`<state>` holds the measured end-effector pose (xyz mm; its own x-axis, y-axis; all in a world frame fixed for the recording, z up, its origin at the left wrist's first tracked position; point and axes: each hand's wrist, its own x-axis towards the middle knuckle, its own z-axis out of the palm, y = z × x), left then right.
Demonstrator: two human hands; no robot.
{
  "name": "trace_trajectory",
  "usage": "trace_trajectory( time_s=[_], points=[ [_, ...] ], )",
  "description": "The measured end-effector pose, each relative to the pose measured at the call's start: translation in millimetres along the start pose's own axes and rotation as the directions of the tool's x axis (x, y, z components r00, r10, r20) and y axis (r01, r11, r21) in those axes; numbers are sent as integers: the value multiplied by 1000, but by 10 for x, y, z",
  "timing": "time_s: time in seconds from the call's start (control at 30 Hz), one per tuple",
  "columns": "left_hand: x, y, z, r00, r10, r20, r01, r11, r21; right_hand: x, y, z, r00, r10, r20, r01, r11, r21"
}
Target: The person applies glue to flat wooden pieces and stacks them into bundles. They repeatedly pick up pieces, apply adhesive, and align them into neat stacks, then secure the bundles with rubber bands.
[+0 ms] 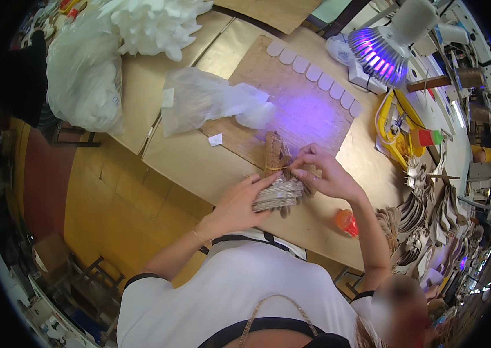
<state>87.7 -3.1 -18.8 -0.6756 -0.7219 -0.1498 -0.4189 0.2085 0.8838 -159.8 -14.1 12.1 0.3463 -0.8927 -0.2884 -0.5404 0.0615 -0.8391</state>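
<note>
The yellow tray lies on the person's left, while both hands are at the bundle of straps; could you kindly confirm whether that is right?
Not quite: the yellow tray lies on the person's right, as the head view shows. The left hand and the right hand are indeed both at the bundle.

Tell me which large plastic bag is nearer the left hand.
The limp bag in the middle, lying partly on the brown board; the bulging bag at far left sits farther from the left hand.
</note>
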Motion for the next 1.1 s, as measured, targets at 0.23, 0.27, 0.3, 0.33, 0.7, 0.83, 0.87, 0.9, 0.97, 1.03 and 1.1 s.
trace_trajectory(
  time_s=[0.23, 0.27, 0.3, 0.33, 0.7, 0.83, 0.87, 0.9, 0.97, 1.03, 1.1],
  points=[
    [10, -235, -110, 921, -385, -65, 253, 716, -651, -109, 138, 460, 936, 232, -266, -164, 953, 253],
    [29, -215, -93, 910, -405, -87, 263, 728, -633, -129, 105, 518, 947, 214, -241, -159, 960, 229],
    [49, -187, -79, 900, -421, -110, 271, 741, -615, -144, 67, 564, 950, 231, -210, -188, 960, 206],
    [85, -156, -64, 915, -379, -139, 245, 796, -553, -161, 26, 598, 952, 258, -165, -210, 941, 264],
    [195, 153, -148, 971, -185, -154, 77, 845, -529, -332, -284, 715, 914, 151, -377, 44, 886, 462],
    [198, 284, -138, 962, -176, -208, 33, 834, -550, -359, -380, 657, 914, 127, -386, 138, 795, 590],
    [189, 307, -151, 964, -186, -188, 57, 840, -539, -376, -398, 629, 917, 135, -377, 129, 791, 598],
    [181, 325, -162, 971, -169, -170, 60, 857, -511, -399, -410, 601, 917, 119, -381, 148, 786, 601],
    [185, 338, -166, 982, -114, -150, 33, 889, -457, -427, -409, 550, 921, 106, -374, 154, 783, 603],
    [197, 338, -114, 976, -45, -212, -63, 877, -476, -445, -383, 522, 930, 147, -336, 97, 784, 613],
    [226, 319, -63, 981, -20, -191, -95, 814, -573, -480, -348, 521, 920, 116, -375, 187, 712, 677]
  ],
)
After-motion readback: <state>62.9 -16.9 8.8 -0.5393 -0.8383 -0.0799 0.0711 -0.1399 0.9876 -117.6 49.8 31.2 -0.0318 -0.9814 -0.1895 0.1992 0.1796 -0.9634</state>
